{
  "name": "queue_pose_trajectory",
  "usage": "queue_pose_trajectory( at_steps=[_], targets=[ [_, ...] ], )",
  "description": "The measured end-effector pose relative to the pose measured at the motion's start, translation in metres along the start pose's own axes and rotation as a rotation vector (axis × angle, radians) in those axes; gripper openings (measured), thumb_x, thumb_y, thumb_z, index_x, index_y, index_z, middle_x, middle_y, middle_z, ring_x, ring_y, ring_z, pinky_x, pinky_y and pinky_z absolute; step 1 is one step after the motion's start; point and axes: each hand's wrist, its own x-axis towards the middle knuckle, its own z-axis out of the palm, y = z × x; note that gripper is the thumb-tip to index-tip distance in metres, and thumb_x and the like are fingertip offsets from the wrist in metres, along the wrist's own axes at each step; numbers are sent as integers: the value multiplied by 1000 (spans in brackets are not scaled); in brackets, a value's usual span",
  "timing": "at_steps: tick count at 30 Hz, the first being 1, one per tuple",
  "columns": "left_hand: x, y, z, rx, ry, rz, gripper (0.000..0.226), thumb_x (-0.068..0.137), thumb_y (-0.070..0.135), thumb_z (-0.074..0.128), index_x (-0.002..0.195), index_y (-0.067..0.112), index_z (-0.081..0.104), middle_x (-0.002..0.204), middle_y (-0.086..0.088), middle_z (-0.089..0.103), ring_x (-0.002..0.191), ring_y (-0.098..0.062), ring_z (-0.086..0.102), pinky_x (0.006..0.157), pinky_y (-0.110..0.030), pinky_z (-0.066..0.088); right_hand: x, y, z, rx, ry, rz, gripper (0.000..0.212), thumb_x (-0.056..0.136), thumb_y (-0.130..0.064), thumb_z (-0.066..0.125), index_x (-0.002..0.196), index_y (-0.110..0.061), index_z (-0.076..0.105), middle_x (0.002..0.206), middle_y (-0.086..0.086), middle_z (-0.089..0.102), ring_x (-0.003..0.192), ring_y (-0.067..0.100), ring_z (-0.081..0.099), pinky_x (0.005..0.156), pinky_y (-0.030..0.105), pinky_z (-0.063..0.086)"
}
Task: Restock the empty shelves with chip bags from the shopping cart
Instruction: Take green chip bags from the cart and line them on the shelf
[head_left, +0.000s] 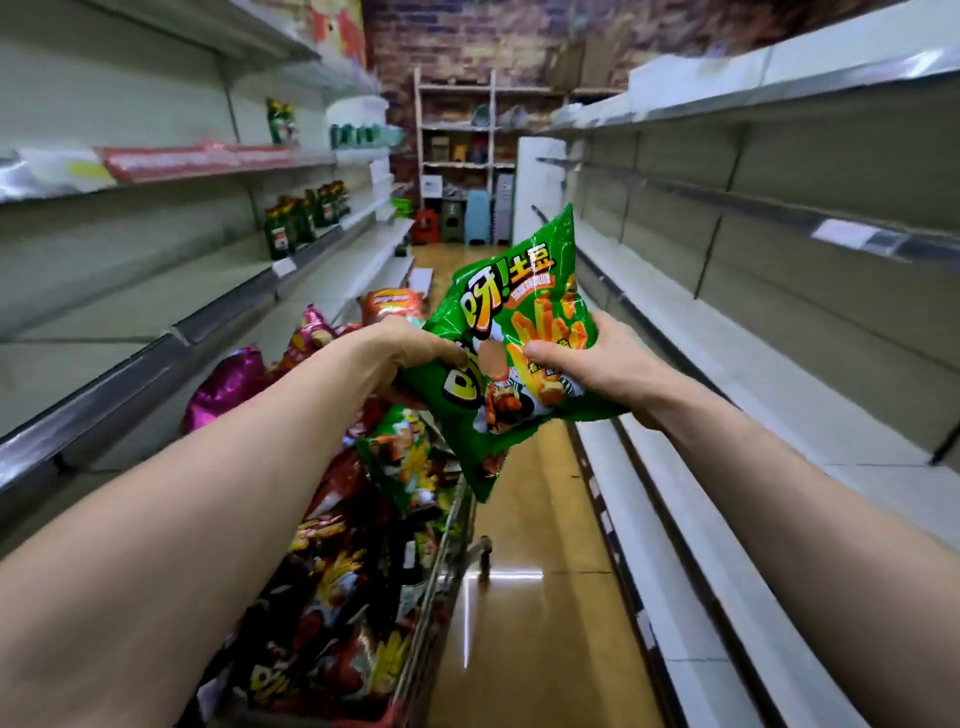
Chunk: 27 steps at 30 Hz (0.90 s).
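There are two hands, a left hand (410, 358) and a right hand (597, 364). They hold two green chip bags (498, 306). There is one shopping cart (441, 561). Its heap of bags (332, 597) has too many to count.

The shopping cart (431, 613) holding chip bags (332, 587) stands between the left shelves (130, 322) and right shelves (753, 374), nearer the left.
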Motion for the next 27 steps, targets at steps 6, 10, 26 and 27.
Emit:
queue_pose_trajectory(
  at_steps=[6,10,26,27],
  targets=[
    [-29,75,63,-16,-118,169,42,76,22,82,104,1,58,87,-17,71,65,-27,70,58,-38,59,-57,-7,-89,-58,194,-22,23,82,-31,76,93,-30,56,95,-9,68,83,4,64,70,16,49],
    [-43,117,103,-72,-245,343,29,81,21,77,101,10,58,94,-12,70,77,-25,69,67,-39,60,-93,-7,-146,-78,375,8,39,77,-42,78,107,-26,58,100,-7,68,91,10,66,81,25,52],
    [-34,239,231,-772,-686,444,32,86,45,65,99,16,65,98,-5,70,95,-24,62,90,-47,47,-163,1,-267,323,749,122,43,73,-37,72,106,-11,67,92,11,76,73,23,73,68,38,61],
    [-31,248,238,-790,-681,448,34,86,47,65,98,15,66,93,-5,72,91,-23,64,88,-44,49,-164,3,-271,326,768,134,46,70,-37,72,107,-10,67,92,11,76,74,23,73,69,38,61]
  ],
)
